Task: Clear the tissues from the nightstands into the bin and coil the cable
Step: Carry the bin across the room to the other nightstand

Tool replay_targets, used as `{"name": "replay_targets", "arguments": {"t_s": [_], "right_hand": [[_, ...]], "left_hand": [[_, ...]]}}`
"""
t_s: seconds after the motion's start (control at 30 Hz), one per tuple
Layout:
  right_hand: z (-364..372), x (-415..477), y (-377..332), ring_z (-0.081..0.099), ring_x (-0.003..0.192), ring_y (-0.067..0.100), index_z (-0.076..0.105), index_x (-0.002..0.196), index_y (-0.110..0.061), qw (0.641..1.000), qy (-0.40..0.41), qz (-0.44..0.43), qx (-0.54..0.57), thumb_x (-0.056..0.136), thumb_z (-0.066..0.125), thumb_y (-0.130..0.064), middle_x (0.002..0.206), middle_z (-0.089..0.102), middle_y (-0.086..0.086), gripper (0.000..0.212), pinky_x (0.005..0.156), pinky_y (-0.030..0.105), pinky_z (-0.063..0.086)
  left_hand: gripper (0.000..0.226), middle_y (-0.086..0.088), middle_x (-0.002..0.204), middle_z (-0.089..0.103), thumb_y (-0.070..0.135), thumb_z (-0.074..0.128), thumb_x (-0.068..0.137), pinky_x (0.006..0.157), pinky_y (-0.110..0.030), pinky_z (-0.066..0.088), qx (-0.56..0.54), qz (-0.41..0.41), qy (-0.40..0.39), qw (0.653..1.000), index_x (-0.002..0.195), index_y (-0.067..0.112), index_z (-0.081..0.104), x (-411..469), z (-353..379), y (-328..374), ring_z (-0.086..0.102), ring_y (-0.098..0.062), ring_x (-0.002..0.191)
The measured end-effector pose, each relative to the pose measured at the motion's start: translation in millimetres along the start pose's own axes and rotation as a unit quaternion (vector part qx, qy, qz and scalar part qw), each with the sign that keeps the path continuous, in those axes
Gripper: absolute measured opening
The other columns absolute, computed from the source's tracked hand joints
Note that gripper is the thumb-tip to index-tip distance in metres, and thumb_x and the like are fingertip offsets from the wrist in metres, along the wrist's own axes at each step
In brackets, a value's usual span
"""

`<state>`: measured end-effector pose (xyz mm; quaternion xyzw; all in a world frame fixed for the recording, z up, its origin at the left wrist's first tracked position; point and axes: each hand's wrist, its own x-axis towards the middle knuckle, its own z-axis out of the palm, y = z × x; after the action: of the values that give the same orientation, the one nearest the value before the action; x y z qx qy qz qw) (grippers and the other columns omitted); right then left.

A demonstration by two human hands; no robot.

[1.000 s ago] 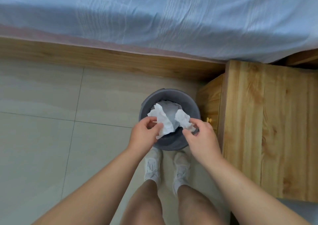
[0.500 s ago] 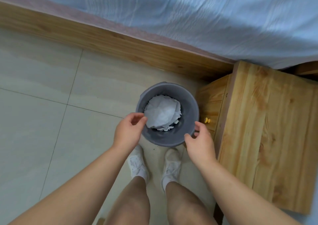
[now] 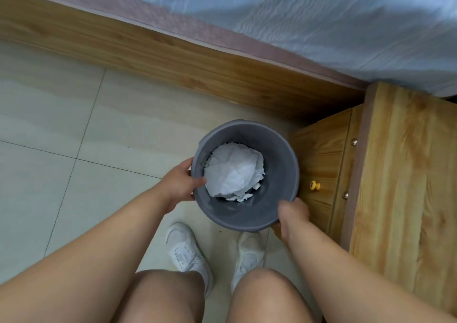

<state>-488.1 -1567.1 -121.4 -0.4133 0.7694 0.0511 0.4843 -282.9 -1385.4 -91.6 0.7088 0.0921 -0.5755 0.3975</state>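
Both hands now close on the bin (image 3: 282,164), having hung loose just beside its rim half a second ago. The tissues (image 3: 235,171) they held above it a second ago now lie inside.

The left hand (image 3: 179,186) grips the left side of the rim, thumb hooked inside the wall and fingers wrapped round the outside. The right hand (image 3: 294,211) grasps the near-right side of the rim with its thumb over the edge; its fingers are hidden behind the wall.

The round grey bin sits over the pale tiled floor (image 3: 74,129); whether it rests there or is lifted cannot be told. The crumpled white tissues cover most of its bottom, one large sheet on top and smaller torn scraps showing at the near edge.

Just right of the bin stands a wooden nightstand (image 3: 408,186), its drawer front facing the bin and carrying a small yellow knob (image 3: 314,185). On the far side, a wooden bed frame (image 3: 148,48) runs from the far left to the nightstand, with a pale blue cover (image 3: 309,26) hanging over it.

At the near edge, the person's bare knees and two white shoes (image 3: 186,251) point toward the bin, the shoes just near of it on the tiles.
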Motion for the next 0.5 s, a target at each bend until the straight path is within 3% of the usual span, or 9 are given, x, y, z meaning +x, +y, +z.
{"name": "replay_targets", "arguments": {"t_s": [0.1,0.17,0.33,0.5], "right_hand": [[-2.0,-3.0,-0.8,0.069,0.084,0.025,0.071,0.104,-0.019,1.000,-0.007,-0.022,-0.002,0.092,0.056,0.003,0.088,0.070,-0.001,0.029,0.077,0.039,0.061],[-7.1,-17.8,-6.8,0.066,0.078,0.017,0.068,0.089,-0.024,0.999,-0.012,-0.052,-0.012,0.093,0.056,0.003,0.085,0.070,-0.005,0.029,0.062,0.027,0.052],[-34.1,-97.1,-38.8,0.070,0.080,0.022,0.071,0.085,-0.020,0.983,-0.043,-0.159,-0.084,0.091,0.061,-0.006,0.084,0.076,0.000,0.019,0.072,0.038,0.058],[-75.5,-216.4,-93.3,0.059,0.067,0.020,0.071,0.088,-0.007,0.950,-0.100,-0.245,-0.166,0.089,0.061,-0.014,0.083,0.074,0.015,0.012,0.057,0.033,0.045]], "left_hand": [[0.066,-0.014,0.120,0.077,-0.011,0.063,0.094,0.067,-0.037,0.067,0.009,0.008,0.004,1.000,0.144,0.032,0.057,-2.7,-6.2,1.0,0.077,-0.033,0.103],[0.068,-0.012,0.116,0.079,-0.013,0.060,0.090,0.068,-0.038,0.068,-0.003,0.011,0.014,1.000,0.138,0.036,0.061,-15.6,-15.7,1.2,0.078,-0.032,0.101],[0.065,0.000,0.100,0.084,-0.010,0.058,0.087,0.065,-0.037,0.067,-0.053,0.032,0.059,0.996,0.122,0.044,0.070,-91.4,-46.5,9.2,0.082,-0.021,0.087],[0.067,0.001,0.098,0.084,-0.012,0.058,0.089,0.061,-0.034,0.066,-0.121,0.057,0.108,0.985,0.122,0.044,0.073,-227.5,-82.3,36.7,0.081,-0.020,0.085]]}}
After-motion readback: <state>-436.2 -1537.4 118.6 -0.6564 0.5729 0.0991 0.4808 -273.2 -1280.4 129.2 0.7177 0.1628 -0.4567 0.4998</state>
